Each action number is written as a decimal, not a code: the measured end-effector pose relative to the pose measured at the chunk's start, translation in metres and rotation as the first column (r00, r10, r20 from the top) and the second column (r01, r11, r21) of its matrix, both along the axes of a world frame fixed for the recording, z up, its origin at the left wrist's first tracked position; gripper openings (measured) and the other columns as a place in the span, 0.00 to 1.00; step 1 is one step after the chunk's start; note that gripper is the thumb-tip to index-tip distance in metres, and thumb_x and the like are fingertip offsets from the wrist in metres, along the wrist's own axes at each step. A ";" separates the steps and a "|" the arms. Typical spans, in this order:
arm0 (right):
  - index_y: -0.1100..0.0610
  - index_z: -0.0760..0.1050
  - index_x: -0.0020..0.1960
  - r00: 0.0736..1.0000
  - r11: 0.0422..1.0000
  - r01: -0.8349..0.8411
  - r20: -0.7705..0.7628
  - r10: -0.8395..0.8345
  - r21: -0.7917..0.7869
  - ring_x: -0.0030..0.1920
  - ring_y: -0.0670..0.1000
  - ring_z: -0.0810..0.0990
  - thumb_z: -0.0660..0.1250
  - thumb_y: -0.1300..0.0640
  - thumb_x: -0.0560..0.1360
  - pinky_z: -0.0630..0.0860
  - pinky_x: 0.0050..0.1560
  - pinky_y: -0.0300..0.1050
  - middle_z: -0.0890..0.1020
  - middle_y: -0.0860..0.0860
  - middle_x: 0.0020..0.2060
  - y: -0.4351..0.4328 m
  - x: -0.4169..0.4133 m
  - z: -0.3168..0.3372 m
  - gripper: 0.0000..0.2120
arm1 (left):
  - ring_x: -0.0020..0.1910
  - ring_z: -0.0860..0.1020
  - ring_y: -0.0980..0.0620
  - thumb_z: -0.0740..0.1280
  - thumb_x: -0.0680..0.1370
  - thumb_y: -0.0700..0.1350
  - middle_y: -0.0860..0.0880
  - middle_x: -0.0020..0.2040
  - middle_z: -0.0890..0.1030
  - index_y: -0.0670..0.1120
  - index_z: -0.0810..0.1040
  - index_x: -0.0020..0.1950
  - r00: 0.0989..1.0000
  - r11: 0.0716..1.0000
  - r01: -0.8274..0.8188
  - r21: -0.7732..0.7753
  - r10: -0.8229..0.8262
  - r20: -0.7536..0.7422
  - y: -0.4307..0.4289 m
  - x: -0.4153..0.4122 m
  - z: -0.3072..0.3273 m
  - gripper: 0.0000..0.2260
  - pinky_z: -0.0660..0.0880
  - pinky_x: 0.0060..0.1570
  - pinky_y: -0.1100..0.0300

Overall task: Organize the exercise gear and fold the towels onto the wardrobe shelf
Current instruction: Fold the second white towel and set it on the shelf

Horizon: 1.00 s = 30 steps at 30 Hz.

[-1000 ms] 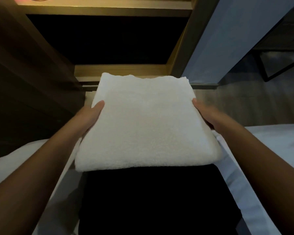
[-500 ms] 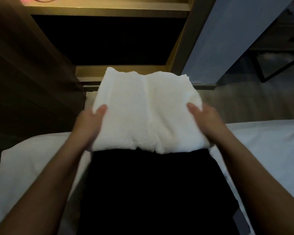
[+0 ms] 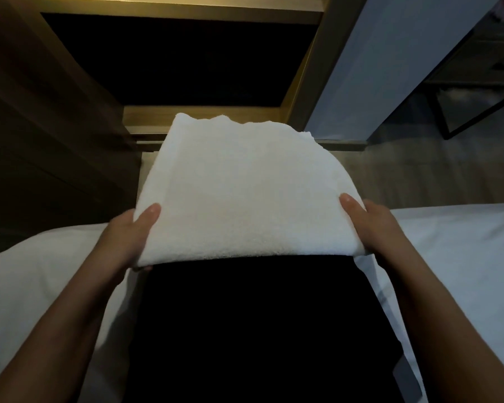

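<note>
A folded white towel [image 3: 239, 193] is held up in front of me, its far edge reaching toward the open wardrobe. My left hand [image 3: 128, 237] grips its near left corner, thumb on top and fingers underneath. My right hand [image 3: 373, 228] grips the near right corner the same way. The towel's right side droops in a curve. Beyond it, the wooden wardrobe shelf [image 3: 198, 114] shows as a lit lower ledge under a dark compartment.
A black cloth [image 3: 259, 330] lies on the white bed [image 3: 454, 257] just below the towel. A dark wardrobe panel [image 3: 41, 126] stands at left, a pale door [image 3: 390, 62] at right. A black metal-framed rack [image 3: 477, 106] stands at far right on the grey floor.
The towel was bunched with a crease in the middle half a second ago; now it is spread flat again and my hands have shifted to its near corners.
</note>
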State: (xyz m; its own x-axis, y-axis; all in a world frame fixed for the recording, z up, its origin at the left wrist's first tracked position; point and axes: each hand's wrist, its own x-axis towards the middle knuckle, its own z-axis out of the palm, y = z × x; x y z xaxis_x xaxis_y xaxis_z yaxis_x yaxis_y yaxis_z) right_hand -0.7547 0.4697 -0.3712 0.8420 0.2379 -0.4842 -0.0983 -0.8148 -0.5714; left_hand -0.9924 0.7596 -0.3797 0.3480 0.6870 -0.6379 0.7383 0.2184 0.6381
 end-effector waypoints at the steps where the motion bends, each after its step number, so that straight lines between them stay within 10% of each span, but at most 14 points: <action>1: 0.61 0.74 0.65 1.000 1.000 0.006 -0.004 -0.006 0.010 0.49 0.53 0.73 0.57 0.37 0.78 0.66 0.49 0.46 0.78 0.58 0.57 0.000 -0.001 0.000 0.30 | 0.46 0.78 0.44 0.62 0.78 0.61 0.45 0.52 0.78 0.50 0.73 0.59 1.000 1.000 0.002 0.028 -0.002 0.016 0.001 -0.002 -0.001 0.17 0.72 0.21 0.61; 5: 0.61 0.71 0.69 0.988 1.000 -0.020 -0.153 0.018 -0.012 0.53 0.53 0.72 0.55 0.35 0.78 0.71 0.56 0.49 0.75 0.59 0.65 -0.004 -0.006 -0.001 0.34 | 0.45 0.77 0.44 0.61 0.78 0.61 0.47 0.49 0.77 0.50 0.72 0.60 0.998 0.998 0.067 -0.021 -0.067 -0.010 0.000 -0.011 0.005 0.18 0.74 0.22 0.59; 8: 0.60 0.68 0.71 0.961 0.996 -0.031 -0.278 0.006 -0.083 0.63 0.59 0.73 0.53 0.29 0.74 0.70 0.64 0.55 0.72 0.60 0.69 -0.002 0.006 0.004 0.41 | 0.49 0.78 0.47 0.63 0.71 0.66 0.50 0.49 0.79 0.50 0.74 0.58 0.990 0.969 0.132 -0.208 -0.137 -0.013 0.009 -0.010 0.018 0.24 0.76 0.48 0.49; 11: 0.56 0.67 0.69 0.943 0.997 -0.035 -0.333 0.011 -0.068 0.60 0.60 0.73 0.50 0.29 0.75 0.69 0.61 0.57 0.73 0.59 0.65 0.023 0.024 0.008 0.36 | 0.49 0.79 0.49 0.62 0.72 0.68 0.50 0.50 0.83 0.53 0.79 0.54 0.996 0.937 0.092 -0.337 -0.081 0.047 0.024 0.015 0.023 0.23 0.72 0.51 0.51; 19: 0.53 0.72 0.58 0.952 0.987 0.126 -0.292 -0.093 0.095 0.42 0.50 0.77 0.61 0.35 0.76 0.70 0.39 0.44 0.78 0.50 0.45 0.038 0.044 -0.010 0.23 | 0.45 0.78 0.45 0.62 0.77 0.64 0.47 0.48 0.79 0.45 0.75 0.62 0.995 1.000 0.013 -0.001 -0.013 -0.101 0.041 0.053 -0.009 0.25 0.74 0.43 0.52; 23: 0.52 0.71 0.59 0.965 0.995 0.050 -0.262 -0.027 0.081 0.46 0.51 0.78 0.58 0.36 0.77 0.73 0.44 0.46 0.79 0.51 0.50 0.035 0.040 -0.017 0.22 | 0.43 0.77 0.50 0.60 0.79 0.62 0.48 0.50 0.80 0.47 0.75 0.59 0.994 0.992 0.103 0.069 -0.100 -0.052 0.033 0.041 -0.014 0.20 0.71 0.39 0.57; 26: 0.52 0.66 0.65 0.991 0.989 -0.129 -0.038 0.132 0.077 0.48 0.47 0.76 0.62 0.43 0.78 0.70 0.41 0.40 0.75 0.49 0.56 0.023 0.038 -0.011 0.20 | 0.50 0.75 0.53 0.65 0.79 0.55 0.47 0.63 0.76 0.50 0.70 0.65 0.956 0.883 0.294 0.367 -0.261 -0.136 0.029 0.035 0.000 0.17 0.72 0.46 0.56; 30: 0.49 0.61 0.74 0.882 0.901 -0.424 0.267 0.388 0.088 0.64 0.44 0.68 0.64 0.45 0.76 0.69 0.62 0.49 0.67 0.45 0.70 0.005 0.015 0.014 0.28 | 0.65 0.69 0.54 0.65 0.75 0.62 0.57 0.72 0.66 0.62 0.61 0.72 0.808 0.672 0.504 0.543 -0.589 -0.020 0.006 0.014 0.033 0.27 0.71 0.57 0.49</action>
State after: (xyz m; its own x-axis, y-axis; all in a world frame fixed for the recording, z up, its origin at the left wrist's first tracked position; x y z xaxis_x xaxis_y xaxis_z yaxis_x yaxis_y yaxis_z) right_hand -0.7393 0.4743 -0.3571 0.7417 0.6341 -0.2187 0.3765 -0.6634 -0.6466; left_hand -0.9785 0.7651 -0.3463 0.8228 0.5426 -0.1693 0.5107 -0.5749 0.6393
